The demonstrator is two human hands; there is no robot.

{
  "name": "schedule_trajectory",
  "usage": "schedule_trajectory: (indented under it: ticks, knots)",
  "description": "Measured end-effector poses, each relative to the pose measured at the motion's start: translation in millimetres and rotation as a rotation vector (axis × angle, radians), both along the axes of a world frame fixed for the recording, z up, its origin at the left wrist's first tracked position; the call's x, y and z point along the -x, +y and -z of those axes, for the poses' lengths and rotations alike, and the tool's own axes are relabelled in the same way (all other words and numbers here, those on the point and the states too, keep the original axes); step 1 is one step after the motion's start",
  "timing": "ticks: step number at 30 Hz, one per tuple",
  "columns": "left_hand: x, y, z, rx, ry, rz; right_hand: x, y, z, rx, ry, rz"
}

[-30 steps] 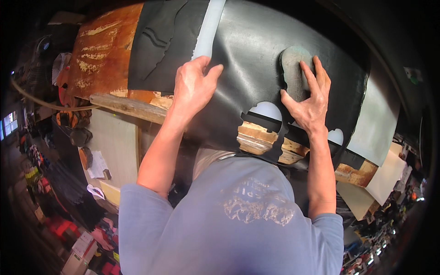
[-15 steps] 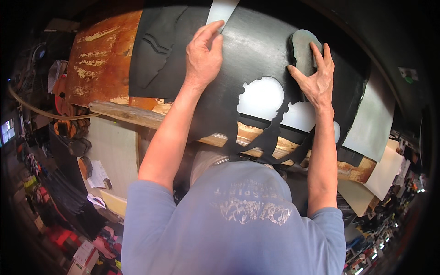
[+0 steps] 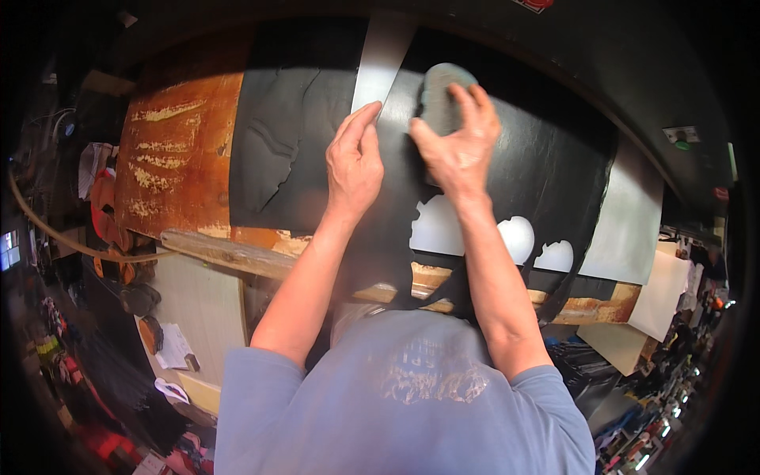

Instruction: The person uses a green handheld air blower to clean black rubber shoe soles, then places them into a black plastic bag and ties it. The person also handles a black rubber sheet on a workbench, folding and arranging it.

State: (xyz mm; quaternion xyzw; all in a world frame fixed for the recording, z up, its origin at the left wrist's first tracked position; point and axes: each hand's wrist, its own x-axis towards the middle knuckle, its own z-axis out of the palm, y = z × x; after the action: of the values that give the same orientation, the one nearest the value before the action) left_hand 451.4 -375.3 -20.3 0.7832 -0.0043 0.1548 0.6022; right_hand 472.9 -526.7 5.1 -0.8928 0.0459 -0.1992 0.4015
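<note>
A black sheet of material (image 3: 514, 170), with scalloped holes along its near side, lies over a pale board (image 3: 435, 229). My right hand (image 3: 463, 146) grips an oblong grey-green cutting die (image 3: 445, 91) with a dark, wavy side edge, thumb on one side and fingers over the other. Whether the die touches the sheet, I cannot tell. On the sheet's left part rests my left hand (image 3: 355, 162), its fingers stretched out and its fingertips beside a pale strip (image 3: 376, 67). Nothing shows in that hand.
Left of the strip lies another black piece (image 3: 269, 158), then a worn brown board (image 3: 178, 150). A wooden bar (image 3: 226, 252) runs along the near edge. A dark machine part (image 3: 602, 71) overhangs the far side. At the right stands a grey panel (image 3: 629, 214).
My right hand has carried the cutting die leftward and farther away over the sheet. My left hand keeps its place beside the strip. The whole view has shifted downward in the picture.
</note>
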Motion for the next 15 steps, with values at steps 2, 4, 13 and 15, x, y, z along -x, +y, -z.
schedule_trajectory:
  ticks: [2, 4, 13, 15]
  knots:
    - [1.5, -1.5, -1.8, 0.062, 0.033, 0.004, 0.4, 16.8, 9.5, 0.234, 0.087, -0.015]
    - [3.3, -1.1, -3.2, 0.103, 0.105, 0.013, -1.0, 16.5, 17.2, 0.220, 0.020, -0.028]
    - [24.4, 33.5, -10.1, 0.287, 0.258, 0.171, -10.5, -7.2, 8.3, 0.331, 0.064, -0.172]
    - [30.1, 30.9, -7.0, 0.430, 0.228, 0.115, -14.3, -22.8, -5.4, 0.352, 0.075, -0.353]
